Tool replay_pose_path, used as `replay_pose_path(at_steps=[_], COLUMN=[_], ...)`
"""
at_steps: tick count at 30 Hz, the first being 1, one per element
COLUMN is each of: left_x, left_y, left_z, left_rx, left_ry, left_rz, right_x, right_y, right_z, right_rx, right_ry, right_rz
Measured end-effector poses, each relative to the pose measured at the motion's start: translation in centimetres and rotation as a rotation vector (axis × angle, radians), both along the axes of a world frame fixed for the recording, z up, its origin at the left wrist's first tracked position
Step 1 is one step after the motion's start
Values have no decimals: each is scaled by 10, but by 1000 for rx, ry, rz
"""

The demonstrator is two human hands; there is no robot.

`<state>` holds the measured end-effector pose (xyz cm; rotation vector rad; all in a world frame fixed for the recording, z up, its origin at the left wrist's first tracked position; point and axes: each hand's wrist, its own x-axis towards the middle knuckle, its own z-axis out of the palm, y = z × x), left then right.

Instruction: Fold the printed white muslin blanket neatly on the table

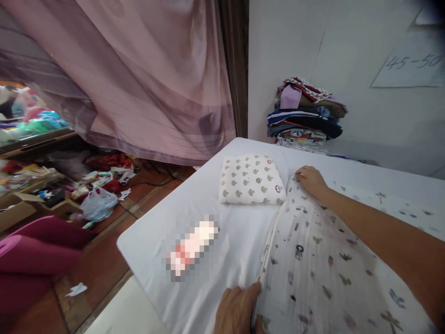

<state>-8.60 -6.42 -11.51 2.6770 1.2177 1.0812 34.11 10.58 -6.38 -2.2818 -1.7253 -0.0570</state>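
A thin white muslin cloth (313, 260), printed with small plants and rainbows, lies over the right part of the white-covered table (205, 287). My right hand (312, 180) pinches its far left corner. At the near end of the same edge, my left hand (237, 307) is closed on the cloth, its fingertips partly hidden by the fabric. Several layers show along the edge between my hands. Just left of my right hand sits a folded white cloth (252, 181) with grey mushroom prints. A blurred-out pinkish object (193, 246) lies on the table's left part.
Folded clothes (308, 113) are stacked against the white wall behind the table. A pink curtain (167, 83) hangs at the back left. On the tiled floor stand a plastic bag (99, 204), cardboard boxes and a magenta roll (31, 260). A paper sign (406, 65) is on the wall.
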Motion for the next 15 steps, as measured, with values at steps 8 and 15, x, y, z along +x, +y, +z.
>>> replay_pose_path(at_steps=[8,15], left_x=[-4,-4], left_y=[0,3], left_z=[7,26], left_rx=[-59,-40], left_ry=[13,93], left_rz=[-67,-108], right_x=[-11,-44], right_y=[2,-27], right_z=[4,17], right_rx=[-80,-66], right_ry=[25,163], right_rz=[25,5])
